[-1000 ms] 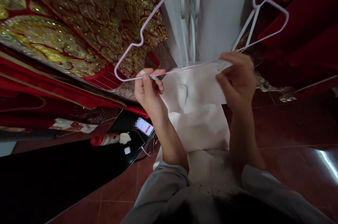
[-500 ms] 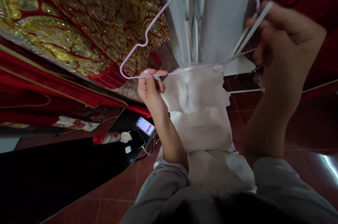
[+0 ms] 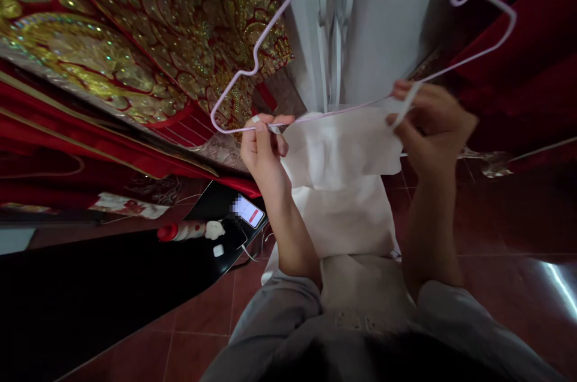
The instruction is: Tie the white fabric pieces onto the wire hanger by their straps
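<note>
Spanning both hands, a pale pink hanger (image 3: 333,113) is gripped by its lower bar between the thumb and fingers of the left hand (image 3: 265,145), near the bar's left end. In the right hand (image 3: 430,124), a white strap (image 3: 408,104) is held, drawn between thumb and forefinger beside the bar; whether the bar itself is touched there cannot be told. The hanger is held out in front of the body, its long axis laid across the view with the right end set higher than the left. Its peak is pointed away from the body and is cut off by the top edge. Below the bar, white cloth (image 3: 347,148) is draped in broad folds toward the lap.

At left, a black table (image 3: 112,286) is occupied near its far end by a bottle (image 3: 192,230), its red cap turned left and its contents hidden. Close by, a small white case (image 3: 218,250) is seen, its inside also hidden, and a lit phone (image 3: 249,211) is placed near the edge. Beyond, a gold-sequined garment (image 3: 216,21) is displayed at left and red cloth (image 3: 518,69) at right, parted by a pale panel (image 3: 387,21).
</note>
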### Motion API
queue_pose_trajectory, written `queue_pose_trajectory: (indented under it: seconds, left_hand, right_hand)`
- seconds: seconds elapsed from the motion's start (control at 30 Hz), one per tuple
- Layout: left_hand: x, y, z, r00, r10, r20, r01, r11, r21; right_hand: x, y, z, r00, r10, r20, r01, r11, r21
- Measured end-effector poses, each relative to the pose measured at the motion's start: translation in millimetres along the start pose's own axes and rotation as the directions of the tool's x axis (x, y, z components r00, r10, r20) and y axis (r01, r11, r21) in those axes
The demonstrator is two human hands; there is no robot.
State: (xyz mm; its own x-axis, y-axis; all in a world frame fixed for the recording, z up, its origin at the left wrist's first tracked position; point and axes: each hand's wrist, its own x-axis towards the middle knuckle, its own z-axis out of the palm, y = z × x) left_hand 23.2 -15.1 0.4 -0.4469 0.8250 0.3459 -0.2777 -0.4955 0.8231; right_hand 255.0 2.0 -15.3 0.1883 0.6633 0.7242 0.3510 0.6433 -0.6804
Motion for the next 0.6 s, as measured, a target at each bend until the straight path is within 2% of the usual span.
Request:
queue_pose_trajectory:
  seconds: [0.03, 0.1, 0.13, 0.2, 0.23, 0.3, 0.37, 0.4, 0.43, 0.47, 0.53, 0.6]
  left_hand:
    - [-1.5, 0.1, 0.1, 1.000, -0.003, 0.000, 0.003, 1.000, 0.006]
    - [-2.7, 0.0, -4.6, 1.000, 0.021, -0.012, -0.021, 0.999, 0.045]
    - [-1.7, -0.7, -10.1, 0.998, 0.062, -0.027, -0.060, 0.996, 0.070]
    - [4.4, -3.2, -27.2, 0.973, 0.216, -0.085, -0.205, 0.970, 0.129]
    - [9.5, -4.7, -37.5, 0.939, 0.323, -0.120, -0.303, 0.939, 0.161]
    - [22.7, -6.7, -57.2, 0.840, 0.520, -0.158, -0.476, 0.844, 0.247]
    - [36.9, -5.1, -68.9, 0.758, 0.634, -0.153, -0.585, 0.765, 0.270]
    - [43.1, -2.5, -70.3, 0.744, 0.653, -0.140, -0.609, 0.749, 0.262]
    - [48.5, 1.4, -68.8, 0.755, 0.645, -0.113, -0.608, 0.754, 0.248]
    - [52.9, 6.4, -64.8, 0.790, 0.610, -0.062, -0.581, 0.777, 0.242]
    - [59.3, 19.1, -52.7, 0.874, 0.476, 0.098, -0.484, 0.834, 0.266]
    - [64.1, 33.5, -40.4, 0.912, 0.337, 0.234, -0.399, 0.859, 0.320]
  right_hand:
    - [-2.5, -4.6, 4.6, 0.997, 0.011, 0.079, -0.011, 1.000, -0.006]
    - [-4.9, -10.3, 12.1, 0.991, 0.040, 0.130, -0.037, 0.999, -0.027]
    - [-5.5, -11.9, 14.7, 0.991, 0.055, 0.125, -0.050, 0.998, -0.040]
    - [-7.1, -13.6, 18.0, 0.991, 0.072, 0.113, -0.066, 0.996, -0.057]
    - [-8.2, -14.1, 19.0, 0.990, 0.076, 0.118, -0.069, 0.996, -0.061]
    - [-10.7, -14.5, 20.0, 0.988, 0.081, 0.135, -0.074, 0.996, -0.058]
    - [-12.8, -14.6, 20.4, 0.984, 0.089, 0.157, -0.084, 0.996, -0.036]
    - [-13.5, -14.6, 20.5, 0.982, 0.092, 0.162, -0.089, 0.996, -0.022]
    - [-13.7, -14.6, 20.5, 0.982, 0.094, 0.162, -0.094, 0.996, -0.009]
    - [-13.7, -14.7, 20.4, 0.983, 0.096, 0.157, -0.098, 0.995, 0.002]
    - [-13.4, -14.8, 20.1, 0.985, 0.099, 0.140, -0.102, 0.995, 0.013]
    - [-13.6, -14.7, 19.8, 0.989, 0.096, 0.112, -0.098, 0.995, 0.011]
